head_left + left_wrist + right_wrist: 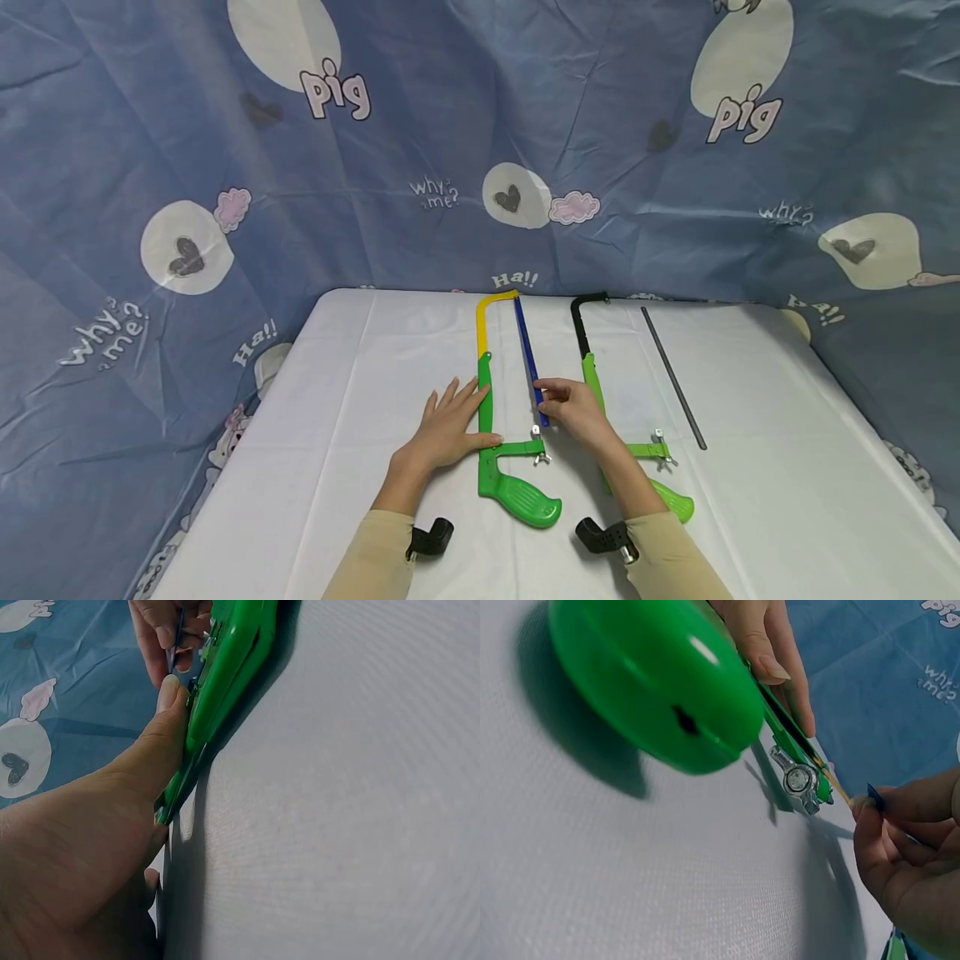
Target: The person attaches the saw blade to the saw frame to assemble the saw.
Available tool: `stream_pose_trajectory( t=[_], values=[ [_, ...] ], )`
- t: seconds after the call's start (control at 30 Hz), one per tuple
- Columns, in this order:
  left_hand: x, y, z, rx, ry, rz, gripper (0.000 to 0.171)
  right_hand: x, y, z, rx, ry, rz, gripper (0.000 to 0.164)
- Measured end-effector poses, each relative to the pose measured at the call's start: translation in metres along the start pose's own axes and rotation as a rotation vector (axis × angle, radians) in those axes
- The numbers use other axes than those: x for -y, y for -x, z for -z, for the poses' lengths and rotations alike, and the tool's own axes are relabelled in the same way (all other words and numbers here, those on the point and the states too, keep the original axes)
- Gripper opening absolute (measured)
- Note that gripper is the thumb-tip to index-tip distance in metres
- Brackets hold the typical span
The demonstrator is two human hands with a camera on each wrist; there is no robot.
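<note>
A hacksaw frame [486,408] with a green handle and yellow front arm lies on the white table. My left hand [450,425] rests on its green bar, fingers spread and thumb laid across it. My right hand [573,408] pinches a blue hacksaw blade [528,342] near its lower end, between thumb and fingers. The blade's far end meets the tip of the yellow arm. Its near end is beside the metal blade holder [536,432], above the wing nut [799,780]. In the right wrist view only the blade's blue tip [875,796] shows past the fingertips.
A second hacksaw frame [592,375], light green and black, lies to the right, partly hidden under my right hand and forearm. Farther right lies a dark grey hacksaw blade [673,379]. A blue printed cloth [465,150] hangs behind the white table [787,467].
</note>
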State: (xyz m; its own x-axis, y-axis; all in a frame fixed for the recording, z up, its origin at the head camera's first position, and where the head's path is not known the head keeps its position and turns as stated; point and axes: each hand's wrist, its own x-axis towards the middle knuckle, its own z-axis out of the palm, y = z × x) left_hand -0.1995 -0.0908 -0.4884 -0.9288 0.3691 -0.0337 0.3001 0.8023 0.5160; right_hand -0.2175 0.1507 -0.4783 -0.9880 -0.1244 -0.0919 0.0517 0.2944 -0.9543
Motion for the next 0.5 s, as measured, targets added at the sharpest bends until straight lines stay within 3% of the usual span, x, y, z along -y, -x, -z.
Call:
stream_pose_trajectory(
  t=[0.5],
  values=[
    [-0.0033,0.0025,0.0019,0.000,0.017,-0.002,0.090,-0.0011,0.0045,-0.0054,0.059,0.014,0.006,0.044]
  ],
)
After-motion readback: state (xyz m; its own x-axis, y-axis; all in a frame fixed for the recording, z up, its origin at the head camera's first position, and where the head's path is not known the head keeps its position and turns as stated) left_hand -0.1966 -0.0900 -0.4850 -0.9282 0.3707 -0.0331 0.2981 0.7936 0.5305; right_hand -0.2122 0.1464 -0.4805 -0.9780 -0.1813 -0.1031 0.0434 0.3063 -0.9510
